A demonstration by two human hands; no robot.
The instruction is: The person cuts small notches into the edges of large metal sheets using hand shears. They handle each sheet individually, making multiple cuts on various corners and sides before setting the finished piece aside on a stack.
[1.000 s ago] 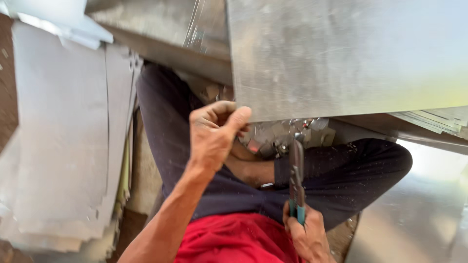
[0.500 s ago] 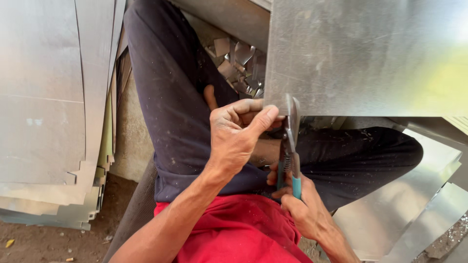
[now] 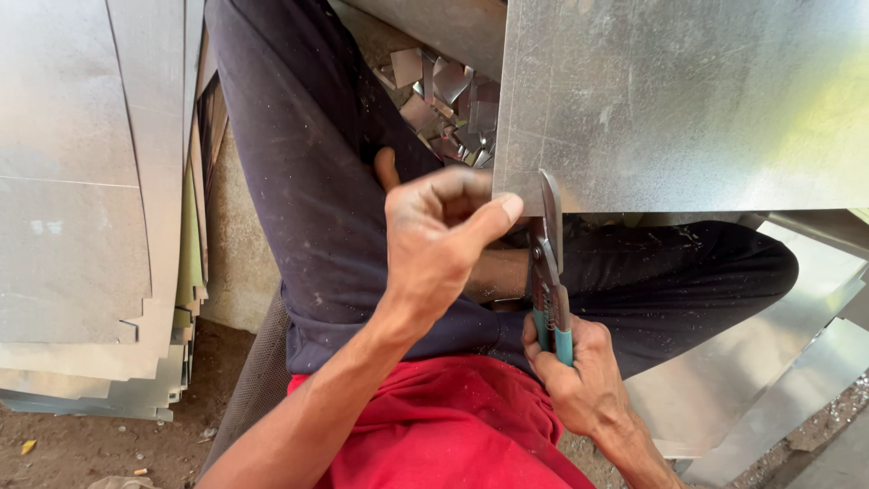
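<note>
Right hand point(image 3: 579, 385) grip is tight on the snips point(image 3: 549, 263); left hand point(image 3: 444, 235) pinches the metal sheet point(image 3: 688, 100); cut barely begun at the edge.

We count two hands: one left hand point(image 3: 439, 240) and one right hand point(image 3: 579, 385). We count one pair of tin snips point(image 3: 549, 263), with two teal handles. We count one large metal sheet point(image 3: 688, 100) at the blades. To the left we see one stack of cut metal sheets point(image 3: 81, 208); the sheets overlap, so we cannot give an exact number, but at least four edges show. Beyond the knee we count one pile of small metal offcuts point(image 3: 448, 104), more than ten pieces, exact number not readable. At lower right we count at least two further metal strips point(image 3: 769, 362).
</note>
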